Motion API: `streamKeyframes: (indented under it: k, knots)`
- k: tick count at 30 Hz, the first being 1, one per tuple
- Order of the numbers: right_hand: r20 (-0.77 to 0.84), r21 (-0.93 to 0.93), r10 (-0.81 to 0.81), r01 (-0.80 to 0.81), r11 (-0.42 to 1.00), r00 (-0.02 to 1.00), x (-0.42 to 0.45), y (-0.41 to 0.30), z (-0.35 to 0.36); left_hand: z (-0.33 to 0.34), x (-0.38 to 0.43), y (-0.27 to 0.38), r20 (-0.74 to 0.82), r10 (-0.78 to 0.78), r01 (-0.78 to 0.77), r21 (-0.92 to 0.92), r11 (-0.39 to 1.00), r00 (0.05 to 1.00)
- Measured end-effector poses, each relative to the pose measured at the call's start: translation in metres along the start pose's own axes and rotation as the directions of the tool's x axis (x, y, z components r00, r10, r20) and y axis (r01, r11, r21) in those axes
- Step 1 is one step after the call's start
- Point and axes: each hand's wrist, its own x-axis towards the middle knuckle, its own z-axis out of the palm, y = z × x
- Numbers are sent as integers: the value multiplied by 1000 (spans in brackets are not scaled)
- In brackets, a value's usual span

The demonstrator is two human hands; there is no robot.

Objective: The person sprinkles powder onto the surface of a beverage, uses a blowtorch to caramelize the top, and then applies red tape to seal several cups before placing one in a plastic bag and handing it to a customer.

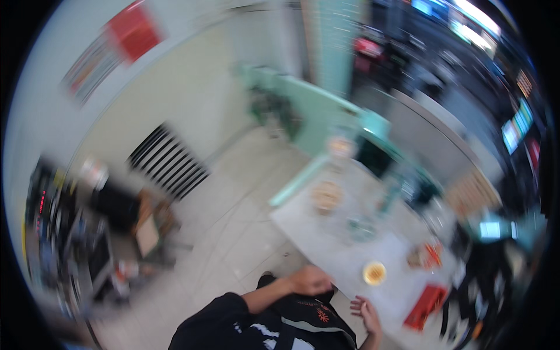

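Observation:
My left hand is in front of the dark apron at my waist, close to the near edge of the white tabletop. It is blurred, so I cannot make out whether its fingers hold anything. Palm up and fingers apart, my right hand is at the table's near edge with nothing in it. Just beyond that hand sits a small round yellow-rimmed container. To the right lie a red packet and a clear bag with red and orange markings.
Farther up the table are a round container of pale pieces, clear plasticware and a jar, all blurred. A pale green partition stands behind. Cluttered equipment fills the left, near a black slatted panel.

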Motion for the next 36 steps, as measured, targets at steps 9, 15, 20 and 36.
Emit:
streamKeyframes:
  k: [9,15,20,36]
  knots:
    - [366,-795,324,112,596,873,219,23,316,-117,-317,42,-454,-587,646,-34,763,670]
    - [556,-825,444,532,191,702,298,71,620,-167,-618,122,-468,-804,928,-242,-284,-368]
    - [516,-835,607,512,199,605,312,147,821,-159,-778,197,-541,-374,585,-811,-5,-753]
    - [-215,-700,793,477,-532,569,225,404,1207,-67,-977,94,484,-673,-785,-570,242,-559]
